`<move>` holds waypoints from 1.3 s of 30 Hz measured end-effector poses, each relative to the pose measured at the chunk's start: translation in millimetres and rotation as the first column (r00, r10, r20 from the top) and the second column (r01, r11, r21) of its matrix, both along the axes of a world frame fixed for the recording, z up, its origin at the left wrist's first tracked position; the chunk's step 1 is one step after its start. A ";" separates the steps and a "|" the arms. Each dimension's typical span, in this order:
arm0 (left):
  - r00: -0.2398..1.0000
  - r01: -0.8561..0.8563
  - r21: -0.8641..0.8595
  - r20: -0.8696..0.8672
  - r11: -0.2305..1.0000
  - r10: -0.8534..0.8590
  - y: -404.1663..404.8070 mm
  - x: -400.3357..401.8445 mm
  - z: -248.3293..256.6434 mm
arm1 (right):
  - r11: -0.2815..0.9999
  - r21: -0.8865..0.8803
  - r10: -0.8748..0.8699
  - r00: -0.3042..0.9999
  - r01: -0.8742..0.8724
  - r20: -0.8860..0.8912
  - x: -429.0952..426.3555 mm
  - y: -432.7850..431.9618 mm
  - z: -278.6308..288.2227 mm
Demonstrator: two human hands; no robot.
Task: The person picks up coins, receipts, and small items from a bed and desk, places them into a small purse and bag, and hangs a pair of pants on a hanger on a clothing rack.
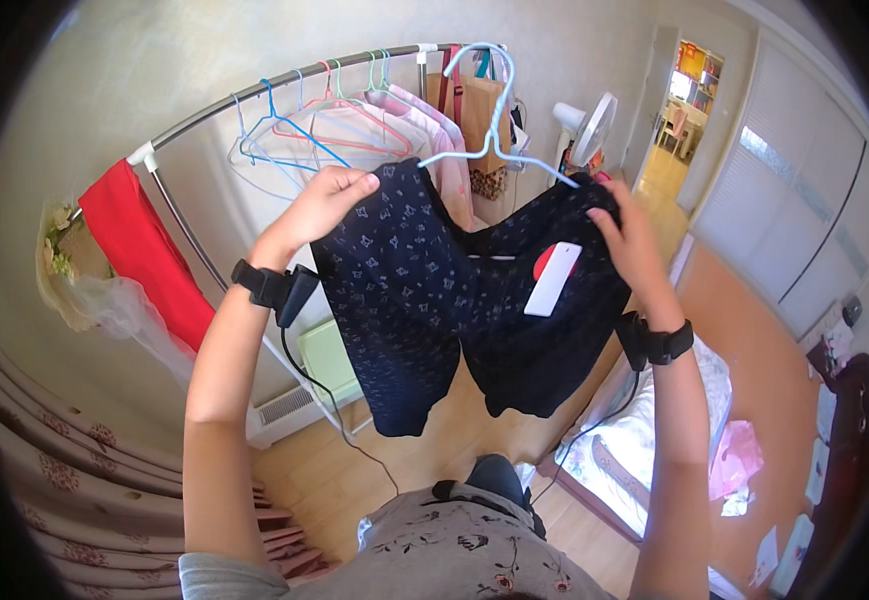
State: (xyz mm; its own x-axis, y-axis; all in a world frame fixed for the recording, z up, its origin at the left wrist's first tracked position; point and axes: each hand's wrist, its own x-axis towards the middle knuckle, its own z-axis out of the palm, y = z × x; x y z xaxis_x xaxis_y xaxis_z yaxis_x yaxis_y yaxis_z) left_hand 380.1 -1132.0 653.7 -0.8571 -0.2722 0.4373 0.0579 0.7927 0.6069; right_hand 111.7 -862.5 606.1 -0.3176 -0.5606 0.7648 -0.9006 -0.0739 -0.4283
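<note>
Dark patterned trousers hang spread out between my hands in front of me. My left hand grips the left corner of the waistband, thumb on top. At the right corner, my right hand pinches the cloth. A light blue wire hanger stands hook-up in the waist opening, its two arm ends at the waistband's corners. A white tag lies against the right half of the trousers, over a red round patch. Some of my right fingers are hidden behind the fabric.
A metal clothes rack bears several hangers, pale garments and a red cloth. A white fan stands behind. To the right is a bed; curtains hang at left. Cables trail from my wrist straps.
</note>
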 end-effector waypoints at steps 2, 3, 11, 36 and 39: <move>0.999 -0.030 -0.025 0.022 0.999 0.031 -15.5 5.4 1.5 | 0.995 -0.104 -0.006 1.000 0.007 0.010 -9.2 5.0 -0.1; 0.998 -0.048 -0.037 0.035 0.998 0.049 -24.3 10.0 1.7 | 0.988 -0.151 -0.026 1.000 0.025 -0.007 -14.9 6.5 -1.5; 0.998 -0.027 -0.043 -0.064 0.999 0.024 -16.0 11.0 -14.8 | 0.994 -0.059 0.099 0.982 -0.091 0.162 -10.8 6.9 14.0; 0.920 -0.361 -0.144 -0.219 0.921 0.326 -94.1 62.0 -75.8 | 0.967 0.170 0.104 0.906 -0.188 0.411 -11.2 -1.6 -34.3; 0.867 -0.494 -0.481 -0.335 0.724 0.369 -117.0 37.7 -37.1 | 0.973 0.197 0.033 0.911 -0.124 0.410 -30.2 10.0 -37.1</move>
